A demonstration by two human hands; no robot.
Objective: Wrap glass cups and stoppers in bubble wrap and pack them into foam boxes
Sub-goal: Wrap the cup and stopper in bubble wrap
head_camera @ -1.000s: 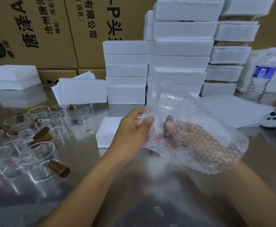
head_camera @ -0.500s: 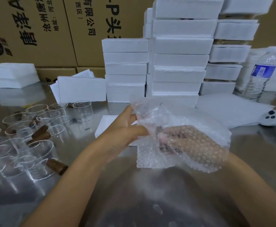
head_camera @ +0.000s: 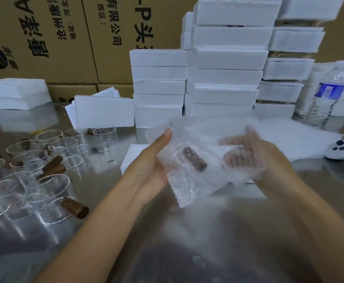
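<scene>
Both hands hold a sheet of bubble wrap [head_camera: 189,186] above the steel table. A brown stopper [head_camera: 194,159] shows through it near the middle. My left hand [head_camera: 153,160] grips the wrap's left edge, thumb up on top. My right hand [head_camera: 254,158] lies partly under the wrap, fingers bent around it. Whether a glass cup is inside I cannot tell. Several clear glass cups [head_camera: 105,137] and loose brown stoppers [head_camera: 74,207] stand on the left of the table. A low foam box [head_camera: 133,158] lies behind my left hand.
Tall stacks of white foam boxes [head_camera: 228,58] rise behind the hands. Cardboard cartons [head_camera: 44,37] fill the back. A water bottle [head_camera: 326,99] and a white controller [head_camera: 342,152] sit at the right, by flat foam sheets [head_camera: 301,139]. More foam sheets [head_camera: 14,92] lie far left.
The wrap has been turned and opened out wider. My right hand has moved right and up under it, and the brown stopper now shows plainly in the middle.
</scene>
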